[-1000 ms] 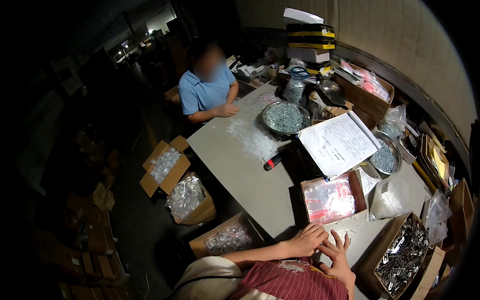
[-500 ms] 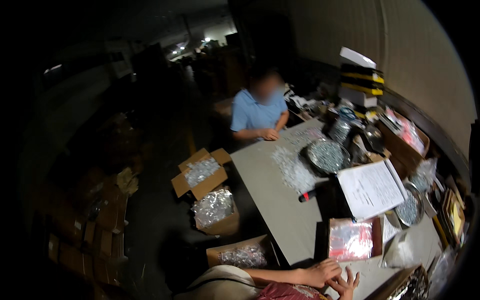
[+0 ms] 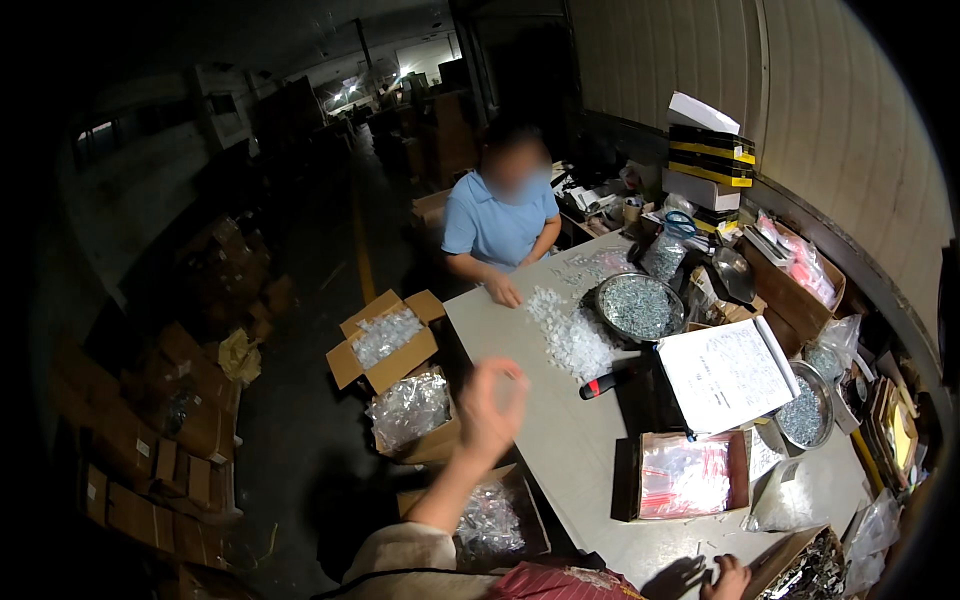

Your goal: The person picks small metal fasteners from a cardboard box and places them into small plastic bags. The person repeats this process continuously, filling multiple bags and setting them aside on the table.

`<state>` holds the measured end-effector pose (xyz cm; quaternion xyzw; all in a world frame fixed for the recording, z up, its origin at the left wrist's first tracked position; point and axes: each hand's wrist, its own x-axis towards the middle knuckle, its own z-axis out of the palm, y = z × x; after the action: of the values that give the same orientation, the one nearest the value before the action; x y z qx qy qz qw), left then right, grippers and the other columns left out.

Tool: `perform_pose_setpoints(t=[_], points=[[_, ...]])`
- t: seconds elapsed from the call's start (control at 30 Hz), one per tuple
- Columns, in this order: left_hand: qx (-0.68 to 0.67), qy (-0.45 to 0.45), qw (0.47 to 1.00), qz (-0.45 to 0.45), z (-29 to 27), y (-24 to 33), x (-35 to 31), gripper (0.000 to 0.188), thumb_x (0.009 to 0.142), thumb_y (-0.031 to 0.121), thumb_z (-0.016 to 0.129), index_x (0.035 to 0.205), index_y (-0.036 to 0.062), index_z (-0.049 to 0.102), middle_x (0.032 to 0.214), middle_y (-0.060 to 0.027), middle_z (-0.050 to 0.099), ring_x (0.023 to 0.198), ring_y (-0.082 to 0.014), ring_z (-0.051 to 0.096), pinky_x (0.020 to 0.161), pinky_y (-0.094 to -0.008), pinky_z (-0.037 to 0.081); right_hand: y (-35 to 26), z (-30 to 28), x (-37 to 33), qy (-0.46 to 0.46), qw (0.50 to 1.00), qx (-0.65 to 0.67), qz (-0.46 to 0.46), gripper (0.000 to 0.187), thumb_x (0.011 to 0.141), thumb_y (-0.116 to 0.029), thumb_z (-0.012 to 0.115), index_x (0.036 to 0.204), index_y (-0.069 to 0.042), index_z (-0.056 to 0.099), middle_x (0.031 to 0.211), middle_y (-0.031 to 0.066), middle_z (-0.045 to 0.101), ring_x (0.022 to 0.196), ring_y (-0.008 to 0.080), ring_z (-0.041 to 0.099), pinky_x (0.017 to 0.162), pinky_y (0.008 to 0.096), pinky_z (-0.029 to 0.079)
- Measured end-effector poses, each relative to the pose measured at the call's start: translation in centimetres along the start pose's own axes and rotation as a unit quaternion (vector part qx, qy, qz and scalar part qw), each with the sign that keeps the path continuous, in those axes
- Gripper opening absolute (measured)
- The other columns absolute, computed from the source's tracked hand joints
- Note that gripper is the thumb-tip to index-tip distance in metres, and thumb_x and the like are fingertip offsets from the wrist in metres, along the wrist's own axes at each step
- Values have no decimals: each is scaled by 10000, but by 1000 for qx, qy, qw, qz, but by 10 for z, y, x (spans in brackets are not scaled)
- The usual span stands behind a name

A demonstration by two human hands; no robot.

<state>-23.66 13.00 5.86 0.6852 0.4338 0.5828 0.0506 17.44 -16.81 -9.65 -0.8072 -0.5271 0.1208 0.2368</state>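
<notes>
My left hand [image 3: 490, 408] is raised above the table's left edge, over the cartons on that side. Its fingers curl toward the thumb, but motion smears them, and anything between them cannot be made out. Low on the right, my right hand [image 3: 728, 578] rests at the tabletop with its visible fingers a little apart and bent downward. A few tiny slim pieces [image 3: 706, 551] lie just beyond those fingertips. Beside this hand stands a carton of dark, shiny pieces [image 3: 818, 572]. A shallow box of clear bags with red lines [image 3: 690, 476] sits farther forward.
Across the grey table [image 3: 500, 335] sits a person in blue [image 3: 498, 222]. A heap of small clear pieces [image 3: 575, 340], a metal bowl of small parts [image 3: 640, 306], a red-and-black-handled tool [image 3: 603, 385] and a clipboard [image 3: 722, 372] lie there. Filled cartons [image 3: 412, 412] stand left.
My hands were together near the table's front edge. The left has swung up and leftward; the right has moved rightward and down to the tabletop. The seated person's hand has shifted left.
</notes>
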Motion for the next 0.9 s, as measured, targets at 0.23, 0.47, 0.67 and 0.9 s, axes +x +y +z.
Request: perform_pose_setpoints(t=[0.23,0.47,0.67,0.9], points=[[-232,-459,852,-102,65,50,-154,216,843,58,746,1009,52,607,958,-73,649,944,-252,656,867,-354,514,-11,34,-40,-119,991,38,55,547,722,-331,773,1221,-125,686,1367,214,560,1256,487,485,1097,560,351],[-247,-644,724,15,135,65,-220,128,860,56,670,963,22,604,964,-167,653,912,-336,657,818,-407,522,-14,4,-56,-90,988,-108,61,536,783,-177,749,1260,-23,560,1361,270,504,1159,448,554,997,488,472],[-216,-648,730,-20,154,91,-242,161,837,73,708,951,30,603,883,-154,666,842,-335,666,742,-424,520,-20,12,-77,-44,993,-56,95,444,801,-164,751,1192,-5,611,1294,241,548,1126,423,576,965,453,488],[-238,-617,748,-50,176,99,-259,160,839,51,715,938,29,592,876,-143,662,836,-317,673,734,-411,521,-4,60,-22,94,988,-64,109,248,860,-195,712,972,3,612,937,204,615,833,422,634,744,488,529]])
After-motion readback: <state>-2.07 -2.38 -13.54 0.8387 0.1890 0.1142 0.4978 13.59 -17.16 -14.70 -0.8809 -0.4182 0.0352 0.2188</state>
